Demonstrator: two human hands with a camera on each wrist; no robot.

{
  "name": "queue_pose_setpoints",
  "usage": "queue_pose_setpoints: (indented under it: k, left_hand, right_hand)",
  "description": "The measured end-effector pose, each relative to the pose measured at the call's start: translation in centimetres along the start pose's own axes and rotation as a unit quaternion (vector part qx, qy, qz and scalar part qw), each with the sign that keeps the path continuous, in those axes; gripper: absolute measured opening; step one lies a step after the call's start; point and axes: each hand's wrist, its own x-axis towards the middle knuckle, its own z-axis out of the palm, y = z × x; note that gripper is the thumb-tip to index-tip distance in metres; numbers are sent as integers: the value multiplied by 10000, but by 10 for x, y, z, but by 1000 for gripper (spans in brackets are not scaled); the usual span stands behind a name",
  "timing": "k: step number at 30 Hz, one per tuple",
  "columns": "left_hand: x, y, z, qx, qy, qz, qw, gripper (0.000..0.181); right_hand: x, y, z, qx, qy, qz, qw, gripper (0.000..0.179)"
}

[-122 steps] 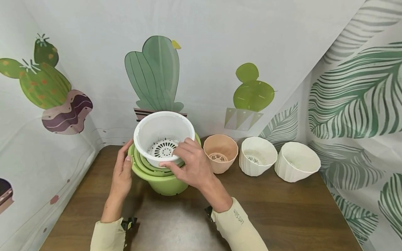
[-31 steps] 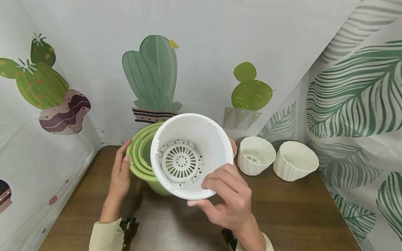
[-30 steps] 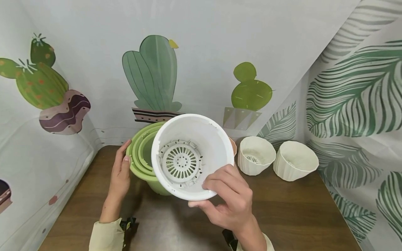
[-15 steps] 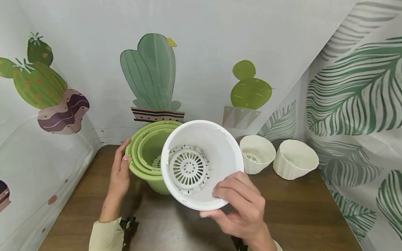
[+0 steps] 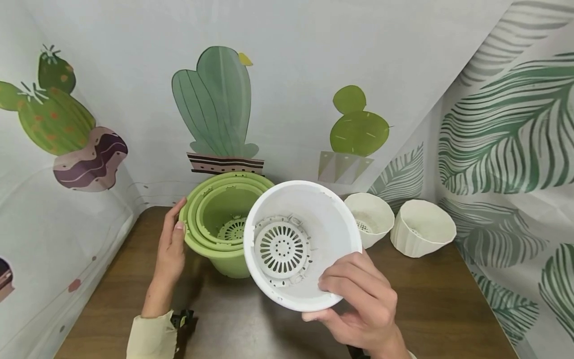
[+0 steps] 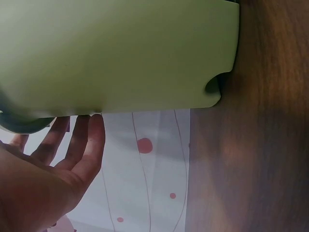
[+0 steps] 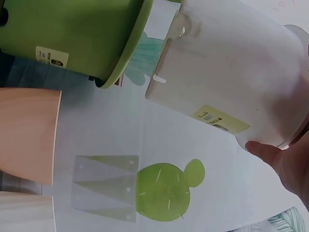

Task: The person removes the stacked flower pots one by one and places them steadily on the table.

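Note:
In the head view my right hand point(image 5: 365, 299) pinches the near rim of a white plastic flowerpot point(image 5: 323, 219), thumb outside and fingers inside. The pot is held above the table, tilted so its slotted bottom shows. Its outer wall carries a yellow label point(image 7: 219, 120) in the right wrist view. To its left stands a stack of nested green flowerpots point(image 5: 233, 262), partly hidden by the white pot. My left hand point(image 5: 170, 249) rests against the left side of that stack. In the left wrist view its fairly straight fingers point(image 6: 94, 140) touch the green wall.
Two faceted white pots point(image 5: 369, 219) point(image 5: 419, 244) stand at the back right of the wooden table point(image 5: 439, 304). A peach pot point(image 7: 29, 135) shows in the right wrist view; the white flowerpot hides it in the head view. A cactus-print cloth point(image 5: 291, 99) hangs behind.
The white flowerpot was lifted out of the green stack and carried right and nearer, gripped by my right hand. It now covers the peach pot. My left hand stays on the stack.

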Motion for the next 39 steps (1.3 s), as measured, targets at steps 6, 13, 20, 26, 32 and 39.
queue_pose_setpoints:
  k: [6,13,20,26,32,39]
  left_hand:
    - [1,2,1,-7,-4,29,10000,49]
    - [0,2,1,-52,-3,25,10000,49]
    - [0,2,1,-77,-19,8,10000,49]
    - [0,1,0,-44,0,46,10000,49]
    - [-1,1,0,7,-42,16,10000,50]
    - [0,2,0,42,23,43,10000,49]
  right_hand:
    - [-1,-1,-7,125,-47,-1,9999,48]
    - [-3,-2,-18,274,-184,68,9994,47]
    - [-5,-3,-29,546,-321,228,9977,45]
    - [-8,-2,-36,736,-547,273,9954,43]
    - [-15,-2,-42,738,-688,351,9943,43]
    - [-27,3,-48,754,-852,293,9931,42]
